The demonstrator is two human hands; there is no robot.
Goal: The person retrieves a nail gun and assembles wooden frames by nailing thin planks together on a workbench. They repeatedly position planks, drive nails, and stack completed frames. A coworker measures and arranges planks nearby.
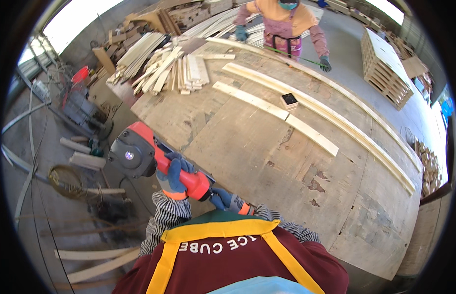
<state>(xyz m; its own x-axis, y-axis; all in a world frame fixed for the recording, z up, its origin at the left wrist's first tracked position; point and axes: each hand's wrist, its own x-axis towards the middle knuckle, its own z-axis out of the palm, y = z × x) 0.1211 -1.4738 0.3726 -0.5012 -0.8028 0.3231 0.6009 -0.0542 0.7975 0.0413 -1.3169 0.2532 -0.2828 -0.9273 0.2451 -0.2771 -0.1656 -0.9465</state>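
1. My left hand (173, 175) is wrapped tight around the handle of a big red and black nail gun (193, 184).
2. The nail gun is up in front of me, by the near left edge of the wooden tabletop (228, 152). Its fat head points away to my left, and it is well apart from the boards.
3. My right hand (228, 200) is at the back end of the handle. I can't tell if its fingers pinch the black tip there or just touch it.
4. Two flat boards (312, 134) lie end to end across the middle of the tabletop. A long beam (331, 115) lies just past them, and a little block with a dark top (289, 101) sits between.
5. Across from me, a co-worker (285, 24) holds a green tape (306, 60) along the far long board (331, 81).
6. I think this step is getting the nail gun ready. A next move here calls for a firm left grip and a steady right hand at the back end.
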